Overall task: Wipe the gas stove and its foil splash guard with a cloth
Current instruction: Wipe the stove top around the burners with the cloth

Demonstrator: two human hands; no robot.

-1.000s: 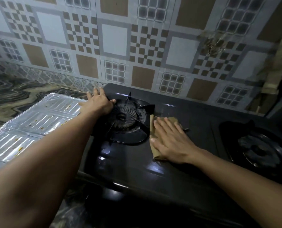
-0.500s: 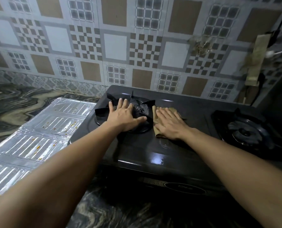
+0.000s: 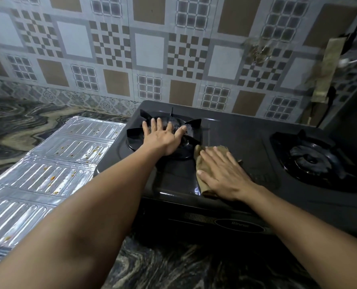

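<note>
Right hand (image 3: 223, 174) lies flat, fingers spread, palm pressing a folded tan cloth (image 3: 202, 163) onto the black glossy gas stove top (image 3: 246, 138) just right of the left burner; left hand (image 3: 163, 138) is also splayed, grasping nothing, resting on the black metal pan-support grate (image 3: 194, 124). Risk: bracing on that grate could shift it or catch the cloth on a prong. The ribbed silver foil splash guard (image 3: 48, 163) lies flat on the counter left of the stove, orange specks still on it, so I'd judge it not yet wiped.
</note>
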